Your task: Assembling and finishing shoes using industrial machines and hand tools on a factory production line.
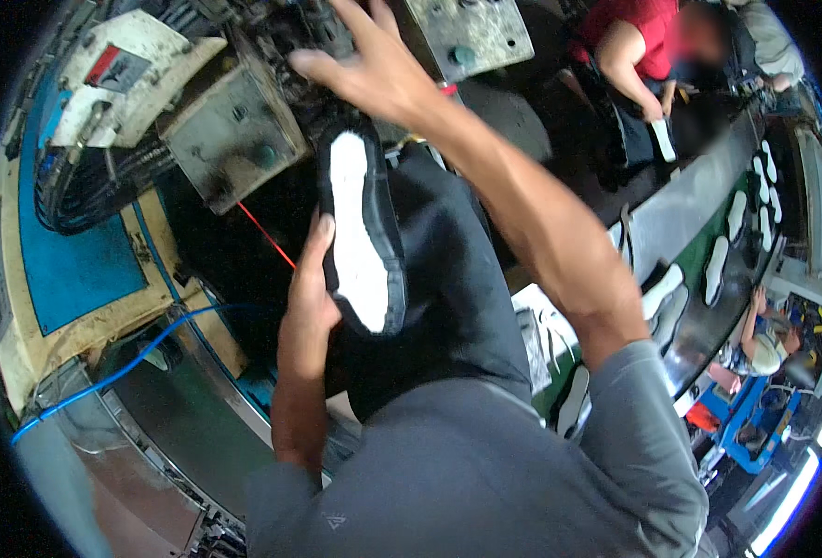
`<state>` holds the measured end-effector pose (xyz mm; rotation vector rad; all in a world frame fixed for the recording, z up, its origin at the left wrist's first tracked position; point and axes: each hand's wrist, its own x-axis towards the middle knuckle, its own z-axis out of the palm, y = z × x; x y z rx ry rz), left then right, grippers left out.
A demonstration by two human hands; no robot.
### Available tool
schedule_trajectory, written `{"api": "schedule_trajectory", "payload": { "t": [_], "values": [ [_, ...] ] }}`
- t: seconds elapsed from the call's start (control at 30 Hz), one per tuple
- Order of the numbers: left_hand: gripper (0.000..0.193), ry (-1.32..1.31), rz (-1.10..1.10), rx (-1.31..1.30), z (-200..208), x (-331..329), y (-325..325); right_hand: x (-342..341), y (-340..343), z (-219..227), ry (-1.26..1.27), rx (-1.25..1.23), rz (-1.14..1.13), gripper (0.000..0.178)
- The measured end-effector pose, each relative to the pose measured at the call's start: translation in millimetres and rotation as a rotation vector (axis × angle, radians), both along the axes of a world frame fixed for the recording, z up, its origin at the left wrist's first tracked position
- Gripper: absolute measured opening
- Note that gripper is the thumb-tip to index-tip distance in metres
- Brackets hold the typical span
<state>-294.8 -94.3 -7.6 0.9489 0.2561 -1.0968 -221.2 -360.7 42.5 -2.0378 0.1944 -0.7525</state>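
Note:
A black shoe upper (393,270) with a white insole-shaped bottom (357,232) is turned sole-up in front of my legs. My left hand (313,279) grips it along its left side, the thumb lying along the edge; the other fingers are hidden beneath. Farther forward, my right hand (374,74) reaches over the dark machine parts (313,33), thumb and fingers spread, slightly blurred, with nothing visible in it. Its fingertips run up to the top edge of the picture, and I cannot tell whether they touch the machine.
Metal machine blocks (234,139) stand ahead. A blue hose (123,372) crosses at left beside a blue panel (76,251). To the right, a conveyor (681,209) carries several white-bottomed shoe pieces (716,270). A co-worker in red (634,42) holds another shoe piece (662,139).

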Motion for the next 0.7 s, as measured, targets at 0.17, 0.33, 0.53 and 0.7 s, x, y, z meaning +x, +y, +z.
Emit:
{"api": "schedule_trajectory", "payload": {
  "t": [0.17,0.33,0.53,0.7],
  "values": [
    [0.068,-0.256,-0.212,-0.073,13,-37,-30,-178,65,-77,0.214,1.396,0.021,0.094],
    [0.073,-0.126,-0.326,-0.209,8,-103,-24,-255,60,-112,-0.056,1.625,-0.133,0.071],
    [0.078,-0.191,-0.388,-0.238,-28,-142,-15,-298,68,-115,-0.139,1.520,-0.168,0.073],
    [0.072,0.152,-0.261,-0.356,-43,-151,7,-414,42,-149,0.352,0.160,-0.344,0.044]
  ]
}}
